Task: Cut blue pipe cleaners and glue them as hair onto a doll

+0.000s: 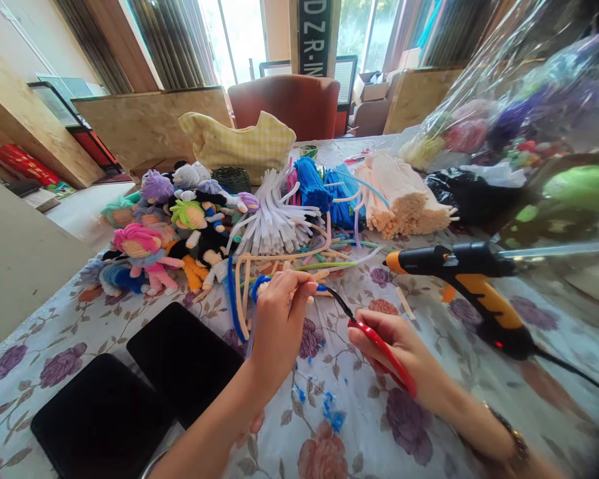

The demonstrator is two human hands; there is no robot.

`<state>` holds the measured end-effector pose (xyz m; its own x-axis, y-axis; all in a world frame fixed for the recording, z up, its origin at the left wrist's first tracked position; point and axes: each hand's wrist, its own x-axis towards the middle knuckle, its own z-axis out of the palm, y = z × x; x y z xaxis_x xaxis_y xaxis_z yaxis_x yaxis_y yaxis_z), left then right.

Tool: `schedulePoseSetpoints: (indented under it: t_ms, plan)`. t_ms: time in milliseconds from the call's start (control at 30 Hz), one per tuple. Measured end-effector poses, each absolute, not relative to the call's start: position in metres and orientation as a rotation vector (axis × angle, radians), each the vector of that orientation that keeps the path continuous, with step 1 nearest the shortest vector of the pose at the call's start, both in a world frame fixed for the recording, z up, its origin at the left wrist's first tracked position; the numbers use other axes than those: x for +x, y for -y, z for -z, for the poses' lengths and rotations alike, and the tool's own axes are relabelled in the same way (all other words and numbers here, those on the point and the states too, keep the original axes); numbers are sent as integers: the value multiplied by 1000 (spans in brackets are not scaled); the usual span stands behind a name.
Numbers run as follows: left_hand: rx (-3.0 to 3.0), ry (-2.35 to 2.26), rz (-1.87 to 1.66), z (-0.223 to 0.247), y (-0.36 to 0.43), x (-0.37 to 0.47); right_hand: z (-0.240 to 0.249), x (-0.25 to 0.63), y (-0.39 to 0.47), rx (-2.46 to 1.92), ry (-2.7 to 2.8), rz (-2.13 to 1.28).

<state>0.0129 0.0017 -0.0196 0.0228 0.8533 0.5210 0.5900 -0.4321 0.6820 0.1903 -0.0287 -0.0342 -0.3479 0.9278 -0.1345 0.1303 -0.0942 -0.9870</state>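
My left hand [282, 319] is closed in a pinch on a small doll made of pipe cleaners [260, 286], blue and peach, mostly hidden by my fingers. In my right hand [387, 342] is a pair of red-handled cutters [385, 352], my fingers wrapped round the grips. Their black jaws point left, against a short blue end beside my left fingertips; whether they are closed on it I cannot tell. Blue fuzz clippings [333, 414] lie on the flowered tablecloth [274, 439] below my hands. Bent peach and blue pipe cleaners [237, 299] lie left of my left hand.
Finished dolls [142, 249] are piled at the left. Bundles of white [274, 219], blue [313, 186] and peach pipe cleaners [404, 196] stand behind my hands. A hot glue gun [472, 283] rests at the right, its cord trailing. Two black flat rectangles [184, 359] lie front left.
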Motion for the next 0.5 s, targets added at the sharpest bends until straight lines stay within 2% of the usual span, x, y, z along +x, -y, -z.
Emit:
schedulePoseSetpoints:
  t_ms: [500]
  plan:
    - [2050,-1459,-1377,20,-2,12,32,190,29,-1170,1539,-1559]
